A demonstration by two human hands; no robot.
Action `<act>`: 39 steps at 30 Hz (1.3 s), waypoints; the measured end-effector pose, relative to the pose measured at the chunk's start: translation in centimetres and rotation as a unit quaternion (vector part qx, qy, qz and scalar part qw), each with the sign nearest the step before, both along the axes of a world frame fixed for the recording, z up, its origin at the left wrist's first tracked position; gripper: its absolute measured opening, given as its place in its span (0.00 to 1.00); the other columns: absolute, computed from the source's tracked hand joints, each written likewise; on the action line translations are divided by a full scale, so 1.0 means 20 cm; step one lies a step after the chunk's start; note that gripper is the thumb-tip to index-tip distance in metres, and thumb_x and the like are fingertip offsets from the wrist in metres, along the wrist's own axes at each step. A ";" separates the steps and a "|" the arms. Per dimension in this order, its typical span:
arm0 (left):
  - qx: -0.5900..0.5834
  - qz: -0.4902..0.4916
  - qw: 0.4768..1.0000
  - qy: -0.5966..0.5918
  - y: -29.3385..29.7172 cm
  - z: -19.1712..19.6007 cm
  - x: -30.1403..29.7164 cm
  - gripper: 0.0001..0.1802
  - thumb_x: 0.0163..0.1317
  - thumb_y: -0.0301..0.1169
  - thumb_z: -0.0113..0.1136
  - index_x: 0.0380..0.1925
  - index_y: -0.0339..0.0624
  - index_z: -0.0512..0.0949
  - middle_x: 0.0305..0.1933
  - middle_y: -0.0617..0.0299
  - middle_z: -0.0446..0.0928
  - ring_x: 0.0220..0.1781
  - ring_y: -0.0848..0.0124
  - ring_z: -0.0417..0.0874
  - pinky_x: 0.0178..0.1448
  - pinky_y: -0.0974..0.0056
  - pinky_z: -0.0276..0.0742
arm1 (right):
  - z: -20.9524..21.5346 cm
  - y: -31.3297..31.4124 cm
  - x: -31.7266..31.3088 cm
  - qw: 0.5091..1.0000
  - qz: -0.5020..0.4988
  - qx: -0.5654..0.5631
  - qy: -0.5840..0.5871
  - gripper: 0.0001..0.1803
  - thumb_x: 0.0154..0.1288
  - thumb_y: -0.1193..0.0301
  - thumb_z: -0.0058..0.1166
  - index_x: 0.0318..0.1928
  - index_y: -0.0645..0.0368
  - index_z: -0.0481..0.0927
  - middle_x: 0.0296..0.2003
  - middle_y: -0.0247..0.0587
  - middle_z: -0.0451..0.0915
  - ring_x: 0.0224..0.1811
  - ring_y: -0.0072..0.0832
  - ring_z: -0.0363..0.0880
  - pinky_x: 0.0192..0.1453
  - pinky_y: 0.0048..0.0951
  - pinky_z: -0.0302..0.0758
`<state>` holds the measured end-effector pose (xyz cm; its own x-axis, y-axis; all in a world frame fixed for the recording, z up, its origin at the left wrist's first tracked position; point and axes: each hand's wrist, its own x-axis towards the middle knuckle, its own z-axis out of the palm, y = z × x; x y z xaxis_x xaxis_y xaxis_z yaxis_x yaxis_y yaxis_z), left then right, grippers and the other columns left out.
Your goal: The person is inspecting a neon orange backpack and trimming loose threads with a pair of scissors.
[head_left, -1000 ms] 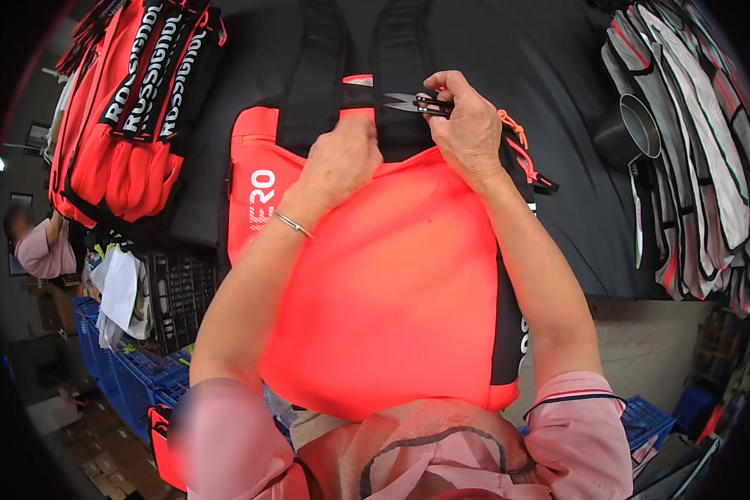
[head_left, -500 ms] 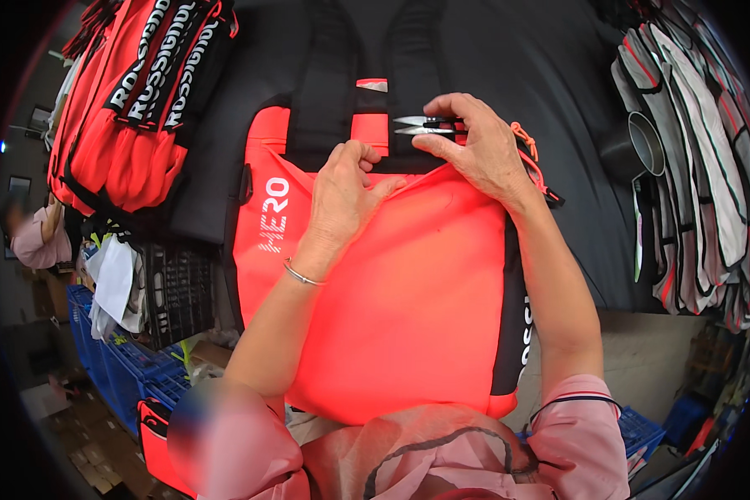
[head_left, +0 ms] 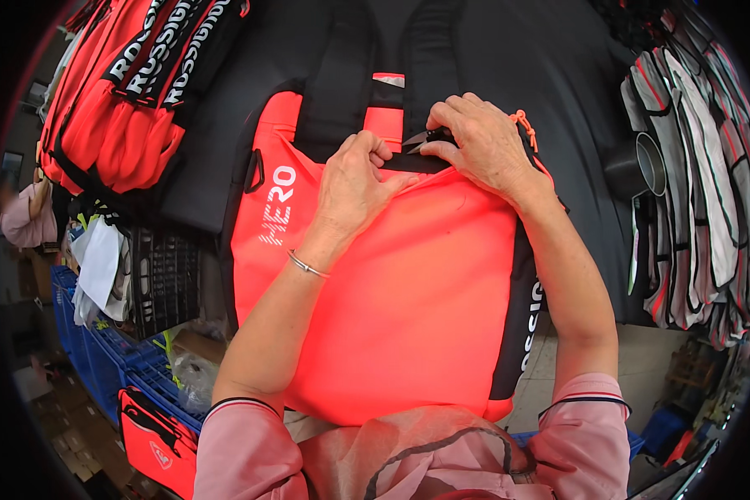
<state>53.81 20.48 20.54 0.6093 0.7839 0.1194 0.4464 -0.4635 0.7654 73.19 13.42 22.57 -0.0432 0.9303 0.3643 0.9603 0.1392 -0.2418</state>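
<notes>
The red backpack (head_left: 408,317) lies on its face or back across the near edge of the black-covered table (head_left: 550,92), its long axis running from six to twelve o'clock, with two black shoulder straps (head_left: 432,62) stretching away toward twelve. What matters most is how the small snips (head_left: 428,136) stand to the backpack's top edge: they sit in the right hand (head_left: 487,150), points turned to about nine o'clock, blades slightly parted, over the black band just beyond the red panel's upper hem. The right hand is thus the nearer one to the blades, its thumb and fingers pinching the handles, knuckles up, the forearm coming in from five o'clock.

From it, the left hand (head_left: 356,187) lies toward half past eight, resting at that same hem. Its fingers are curled in and its thumb reaches along the edge toward two o'clock; whether anything is pinched between them, I can't tell from this angle. The left forearm rises from seven o'clock, a thin bracelet (head_left: 309,267) at the wrist.

Around the work, folded red bags (head_left: 142,137) are stacked at ten o'clock, and a metal cup (head_left: 621,169) sits beside grey bags (head_left: 692,200) toward two.
</notes>
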 end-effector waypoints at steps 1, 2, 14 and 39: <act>-0.001 -0.001 1.000 0.001 0.00 0.00 0.00 0.25 0.42 0.32 0.82 0.33 0.35 0.74 0.33 0.58 0.75 0.25 0.72 0.76 0.34 0.65 0.79 | 0.00 0.00 0.00 1.000 0.001 -0.001 0.000 0.17 0.54 0.60 0.70 0.35 0.55 0.78 0.32 0.32 0.77 0.39 0.31 0.76 0.44 0.34 0.75; -0.001 -0.001 1.000 0.001 0.00 0.00 0.00 0.25 0.42 0.32 0.82 0.33 0.35 0.74 0.33 0.58 0.75 0.25 0.72 0.76 0.34 0.65 0.79 | 0.01 0.00 0.00 1.000 0.001 -0.006 -0.012 0.17 0.54 0.60 0.70 0.35 0.55 0.78 0.32 0.32 0.78 0.39 0.31 0.76 0.44 0.34 0.76; -0.006 0.000 1.000 -0.010 0.00 -0.02 0.00 0.24 0.42 0.32 0.82 0.31 0.36 0.73 0.32 0.58 0.75 0.25 0.71 0.77 0.34 0.65 0.78 | 0.02 0.02 0.02 0.999 0.013 -0.040 0.005 0.16 0.56 0.61 0.69 0.36 0.56 0.77 0.32 0.33 0.79 0.40 0.32 0.77 0.47 0.34 0.75; 0.139 -0.001 0.983 -0.121 -0.09 -0.07 -0.01 0.23 0.45 0.25 0.79 0.25 0.40 0.68 0.26 0.61 0.69 0.21 0.73 0.71 0.23 0.68 0.70 | 0.08 0.09 0.07 0.989 0.084 -0.114 0.049 0.16 0.56 0.66 0.69 0.36 0.59 0.75 0.32 0.39 0.79 0.39 0.38 0.78 0.44 0.37 0.74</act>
